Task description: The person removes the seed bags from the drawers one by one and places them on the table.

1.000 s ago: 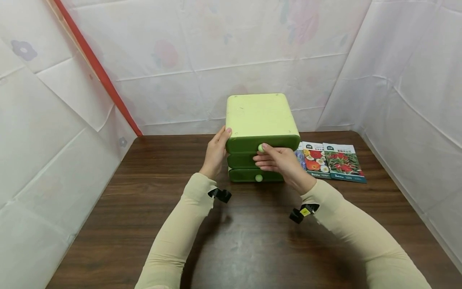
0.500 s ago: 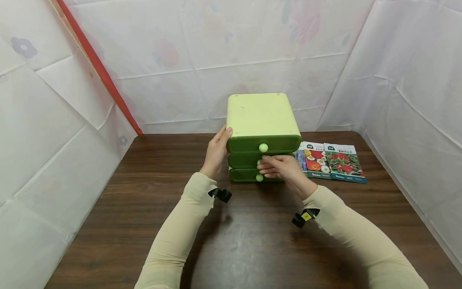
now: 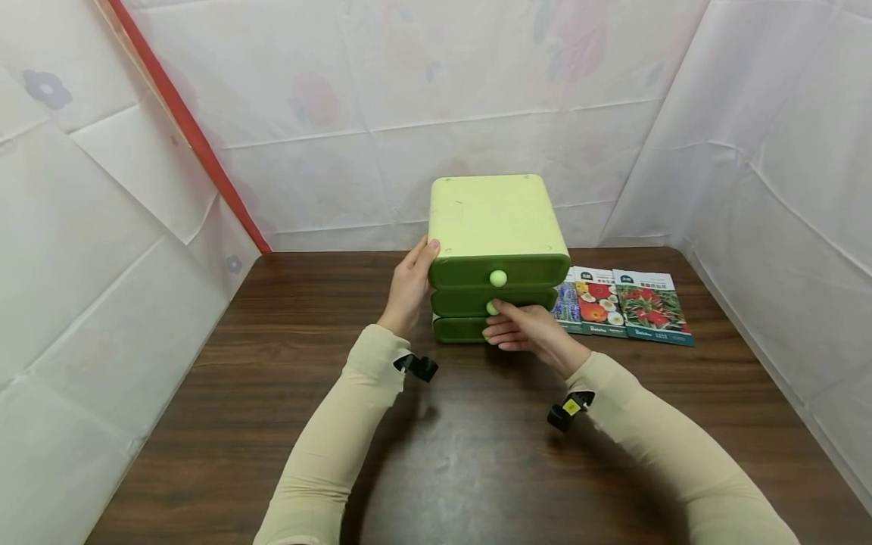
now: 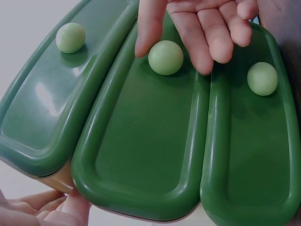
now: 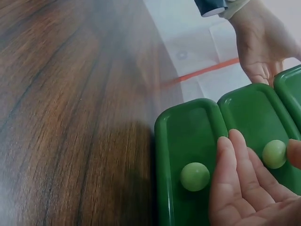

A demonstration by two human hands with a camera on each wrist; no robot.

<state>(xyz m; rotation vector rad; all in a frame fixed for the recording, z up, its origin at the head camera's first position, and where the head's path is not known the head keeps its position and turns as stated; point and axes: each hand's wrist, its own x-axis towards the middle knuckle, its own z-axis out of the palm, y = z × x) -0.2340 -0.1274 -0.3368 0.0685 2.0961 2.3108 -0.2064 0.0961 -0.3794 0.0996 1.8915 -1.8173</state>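
A light-green drawer cabinet [image 3: 497, 216] with three dark-green drawers, each with a round pale knob, stands on the table. My left hand [image 3: 405, 291] rests against its left side, thumb at the upper front corner and fingers along the side wall. At the middle drawer [image 4: 136, 136], my right hand [image 3: 531, 333] has its thumb right by the knob [image 4: 165, 59]. Its other fingers stretch out straight on the knob's far side, with a gap showing in the left wrist view. The top knob [image 3: 499, 278] is untouched; fingers partly cover the bottom knob [image 5: 194, 177] in the head view.
Several flower-picture packets [image 3: 652, 306] lie overlapping to the right of the cabinet, partly behind it. The dark wooden table [image 3: 272, 424] reaches back to a white patterned sheet [image 3: 381, 98]. A red strip [image 3: 184, 121] runs down the left sheet.
My right hand has gone from the top drawer's knob down to the middle drawer's knob. My left hand has stayed at the cabinet's left side.
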